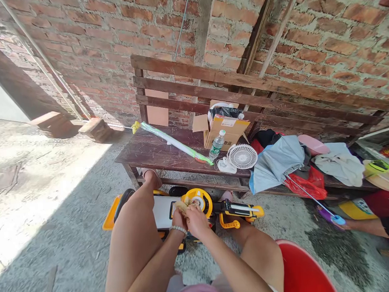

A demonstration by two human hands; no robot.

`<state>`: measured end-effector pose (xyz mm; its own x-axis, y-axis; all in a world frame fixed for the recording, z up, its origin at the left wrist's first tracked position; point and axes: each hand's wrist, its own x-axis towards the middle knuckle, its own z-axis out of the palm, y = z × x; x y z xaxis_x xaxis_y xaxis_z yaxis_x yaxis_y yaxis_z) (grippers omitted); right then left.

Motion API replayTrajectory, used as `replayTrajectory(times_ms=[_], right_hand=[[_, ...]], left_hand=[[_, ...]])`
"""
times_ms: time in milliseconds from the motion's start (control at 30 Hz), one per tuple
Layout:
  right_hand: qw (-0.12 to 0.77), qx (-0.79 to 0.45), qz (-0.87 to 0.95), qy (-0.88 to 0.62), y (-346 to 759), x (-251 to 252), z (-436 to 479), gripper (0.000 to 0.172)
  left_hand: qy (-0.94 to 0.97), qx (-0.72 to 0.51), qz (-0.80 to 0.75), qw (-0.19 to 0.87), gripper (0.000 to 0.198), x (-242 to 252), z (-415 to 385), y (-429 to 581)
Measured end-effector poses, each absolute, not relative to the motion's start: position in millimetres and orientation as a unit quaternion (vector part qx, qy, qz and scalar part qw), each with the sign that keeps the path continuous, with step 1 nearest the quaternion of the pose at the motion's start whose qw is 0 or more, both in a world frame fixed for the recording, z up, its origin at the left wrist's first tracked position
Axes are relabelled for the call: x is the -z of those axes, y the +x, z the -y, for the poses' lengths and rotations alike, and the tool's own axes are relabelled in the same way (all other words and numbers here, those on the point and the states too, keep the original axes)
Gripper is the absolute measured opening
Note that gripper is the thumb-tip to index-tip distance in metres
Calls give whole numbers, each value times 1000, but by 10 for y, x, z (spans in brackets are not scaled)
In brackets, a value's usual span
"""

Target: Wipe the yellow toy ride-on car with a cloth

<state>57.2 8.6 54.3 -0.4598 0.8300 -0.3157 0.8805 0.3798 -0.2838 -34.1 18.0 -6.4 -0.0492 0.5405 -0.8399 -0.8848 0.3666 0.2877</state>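
1. The left hand [178,219], with a white bead bracelet [178,229] at its wrist, and the right hand [197,220] meet at lower centre. The fingers of both are clenched on a pale yellow fibrous wad [183,206], and neither looks released.
2. The wad sits at lower centre, just above a yellow toy vehicle [161,211] on the concrete floor [57,236] and just beside its round yellow hub [201,201].
3. Working well here seems to mean keeping both hands close together and low, with the wrists steadied between the bare knees, so that the wad stays under firm control above the toy.
4. The fingers cover much of the wad, so what it is cannot be told. The fingertips of the left hand are partly hidden, and the toy's lower parts are cut off by the legs.
5. Upper centre, a wooden bench surface [156,153] carries a cardboard box [226,130], a water bottle [217,145] and a white desk fan [242,156]. A red chair [302,270] shows at lower right, and a second person's leg [366,227] at right.
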Motion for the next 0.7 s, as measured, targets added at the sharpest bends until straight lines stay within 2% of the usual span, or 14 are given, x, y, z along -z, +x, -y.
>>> replayTrajectory(times_ms=[267, 367, 467, 600, 700], right_hand=[[57, 214, -786, 578, 1355, -652, 121, 43], [33, 163, -764, 624, 1396, -822, -147, 54], [11, 145, -785, 602, 1255, -915, -451, 66], [83, 197, -814, 541, 982, -854, -689, 63], [117, 219, -795, 553, 888, -799, -696, 58]], left_hand=[[-119, -503, -577, 633, 35, 196, -136, -357], [-69, -485, -613, 620, 23, 243, -109, -343], [-24, -458, -641, 616, 18, 262, -100, -306], [4, -424, -664, 617, 20, 261, -121, -291], [8, -407, -669, 622, 26, 263, -133, -303]])
